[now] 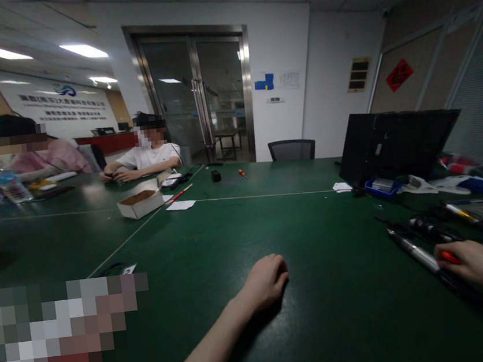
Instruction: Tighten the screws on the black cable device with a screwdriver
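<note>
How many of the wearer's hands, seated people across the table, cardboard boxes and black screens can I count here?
Hands: 2, left hand, right hand
Seated people: 2, person in pink, person in white
Cardboard box: 1
Black screen: 1
Total: 6

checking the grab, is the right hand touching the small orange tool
Touching. The head view shows the right hand with its fingers wrapped over the orange tool; no gap shows, and only the tool's end sticks out.
</note>
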A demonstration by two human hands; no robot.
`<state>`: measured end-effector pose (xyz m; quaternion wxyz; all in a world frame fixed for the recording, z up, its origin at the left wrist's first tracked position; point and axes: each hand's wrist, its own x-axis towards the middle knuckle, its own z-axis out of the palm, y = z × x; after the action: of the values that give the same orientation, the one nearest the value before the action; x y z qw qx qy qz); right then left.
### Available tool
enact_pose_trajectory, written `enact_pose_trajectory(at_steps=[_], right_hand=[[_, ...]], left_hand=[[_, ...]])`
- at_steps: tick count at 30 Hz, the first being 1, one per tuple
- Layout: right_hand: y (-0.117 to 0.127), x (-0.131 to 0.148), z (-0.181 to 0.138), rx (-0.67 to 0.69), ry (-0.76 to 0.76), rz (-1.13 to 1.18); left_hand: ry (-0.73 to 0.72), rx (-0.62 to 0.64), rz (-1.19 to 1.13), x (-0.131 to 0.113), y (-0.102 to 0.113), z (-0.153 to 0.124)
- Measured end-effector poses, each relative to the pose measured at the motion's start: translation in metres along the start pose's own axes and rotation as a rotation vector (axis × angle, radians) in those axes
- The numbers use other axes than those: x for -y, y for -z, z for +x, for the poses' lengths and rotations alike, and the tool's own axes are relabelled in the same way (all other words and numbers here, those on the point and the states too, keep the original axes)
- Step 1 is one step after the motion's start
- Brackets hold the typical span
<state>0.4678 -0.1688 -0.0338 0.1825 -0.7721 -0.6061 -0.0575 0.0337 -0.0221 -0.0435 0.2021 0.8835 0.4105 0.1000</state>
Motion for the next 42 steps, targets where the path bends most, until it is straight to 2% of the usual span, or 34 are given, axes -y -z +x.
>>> enact_pose_trajectory(at_steps=[9,17,20,23,27,29,36,42], right_hand=[[-0.001,-0.003,-0.001,-0.006,-0.024,0.027],[0.004,0.007,-0.004,0.015,-0.056,0.057],[0.002,0.002,-0.003,0.026,-0.076,0.049],[-0.001,-0.014,0.003,0.08,-0.078,0.084],[-0.006,-0.037,0.017,0.312,-0.122,0.071],[-0.009,-0.043,0.022,0.372,-0.12,0.018],[-0.009,-0.04,0.024,0.41,-0.091,-0.028],[-0.016,-0.048,0.023,0.347,-0.093,-0.061]], left_hand=[[-0.017,-0.013,-0.007,0.003,-0.003,0.0],[0.011,0.025,-0.025,-0.002,0.003,-0.002],[0.021,0.034,-0.019,-0.004,0.005,-0.002],[0.024,0.037,-0.028,-0.005,0.006,-0.003],[0.02,0.032,-0.01,-0.004,0.005,-0.002],[0.015,0.026,0.014,-0.003,0.004,-0.001],[0.013,0.022,0.015,-0.002,0.002,-0.001],[0.012,0.019,0.003,-0.001,0.001,-0.001]])
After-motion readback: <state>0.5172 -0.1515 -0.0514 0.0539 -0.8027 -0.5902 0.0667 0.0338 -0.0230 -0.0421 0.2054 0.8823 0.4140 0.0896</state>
